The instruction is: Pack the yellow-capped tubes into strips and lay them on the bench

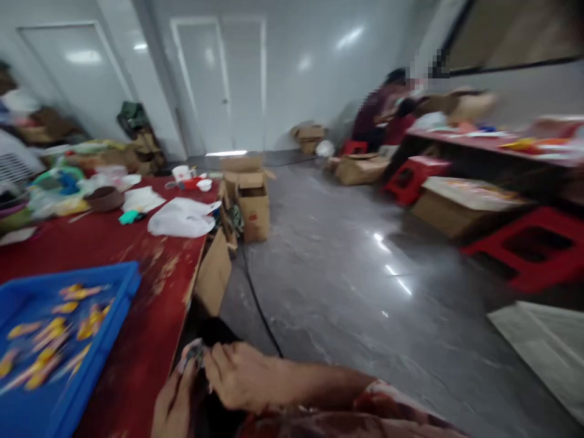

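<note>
Pinching a small dark item (blurred), both hands meet.

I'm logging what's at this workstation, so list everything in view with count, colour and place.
table: one, red, worn top, left side
tray: one, blue, near left corner of the table, holding blurred yellow and orange pieces
plastic bag: one, white, near the table's right edge
bowl: one, brown, farther back on the table
cardboard boxes: several, brown, on the floor past the table's end
cable: one, black, along the grey floor
stools: at least three, red, right side
second table: one, red, far right, cluttered
person: one, dark red top, seated far back
left hand: bottom edge, fingers on a small dark item, too blurred to identify
right hand: bottom centre, touching the same item
</note>
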